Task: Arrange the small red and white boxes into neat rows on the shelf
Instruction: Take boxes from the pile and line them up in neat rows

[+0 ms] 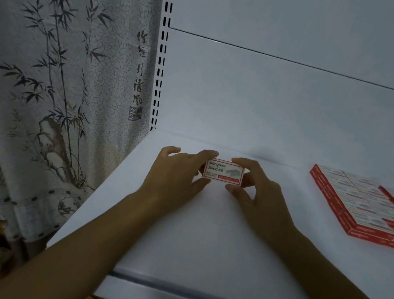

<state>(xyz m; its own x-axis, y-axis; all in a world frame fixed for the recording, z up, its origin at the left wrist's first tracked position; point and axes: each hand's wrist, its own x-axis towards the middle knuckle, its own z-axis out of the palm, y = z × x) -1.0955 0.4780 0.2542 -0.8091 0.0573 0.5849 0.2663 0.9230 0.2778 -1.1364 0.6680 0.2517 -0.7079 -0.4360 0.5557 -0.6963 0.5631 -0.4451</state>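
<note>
Holding one staple box point(223, 171) between both hands, printed face up, long edge running left to right.

- Left hand point(177, 172): forefinger on the far edge and thumb on the near edge, pinching the box's left end.
- Right hand point(257, 196): same pinch on the right end, other fingers curled loosely.
- Position: the box is over the left half of the white shelf point(203, 239), towards the back panel. Cannot tell whether its underside touches the surface.
- Block of matching boxes point(365, 208): lies flat at the shelf's right edge, packed side against side, well apart from the held box.
- Surroundings: slotted upright point(161, 55) at the shelf's left rear corner, bamboo-painted cloth point(56, 79) beyond it.

Handling judgement: thin printed card, probably stiff enough to keep its shape yet dentable under a hard squeeze. If full of staples, it is likely dense for its size. The glossy faces may slide on the painted shelf, so a push could square it into a row. Best taken at the short ends or long edges, as now, keeping the corners free to butt against neighbours.
</note>
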